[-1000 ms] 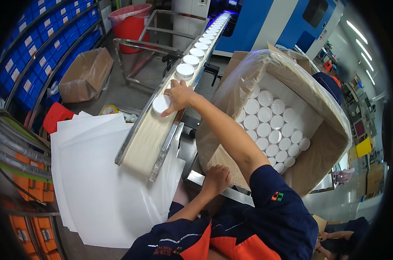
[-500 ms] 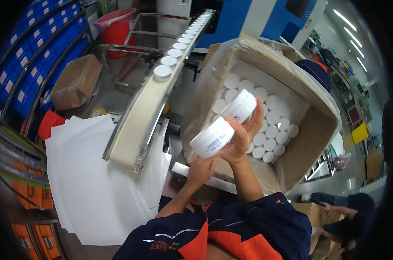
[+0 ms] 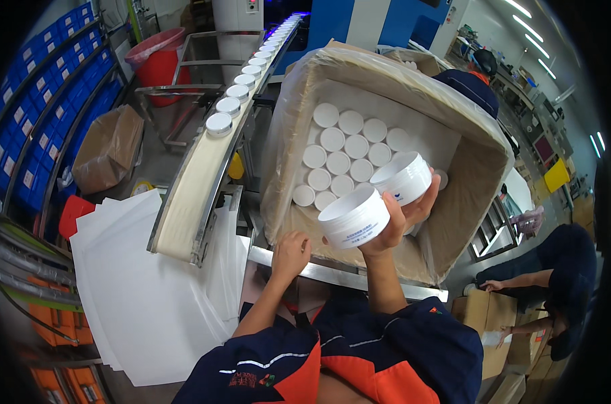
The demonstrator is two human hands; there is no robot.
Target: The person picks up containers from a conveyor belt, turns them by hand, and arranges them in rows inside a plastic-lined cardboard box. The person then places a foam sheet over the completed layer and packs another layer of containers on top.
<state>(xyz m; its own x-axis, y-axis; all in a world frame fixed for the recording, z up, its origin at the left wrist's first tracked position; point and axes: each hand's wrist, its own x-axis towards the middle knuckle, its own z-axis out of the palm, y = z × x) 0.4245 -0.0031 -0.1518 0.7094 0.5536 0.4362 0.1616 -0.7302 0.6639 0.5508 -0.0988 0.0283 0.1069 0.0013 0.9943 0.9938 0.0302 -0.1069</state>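
My right hand (image 3: 399, 225) is closed around two squat white jars, held tilted above the carton. The nearer jar (image 3: 354, 219) and the farther jar (image 3: 405, 180) both carry blue print on their sides. Beneath them, inside a plastic-lined carton (image 3: 480, 175), rows of white round jars (image 3: 337, 162) stand close together; the held pair hides part of the layer. My left hand (image 3: 292, 252) is at the carton's near left edge, fingers curled in, with nothing visible in them.
On the left a conveyor belt (image 3: 186, 205) carries a line of white jars (image 3: 228, 106). White sheets (image 3: 137, 289) lie beside it. Farther back are a red bin (image 3: 158, 71), a brown box (image 3: 110, 148) and blue racked bins (image 3: 32, 128). A co-worker (image 3: 554, 276) handles boxes at lower right.
The two jars in my right hand have moved right and tipped more upright. My left hand has drawn away from them to the left. The view has shifted, and jars on the belt have come nearer.
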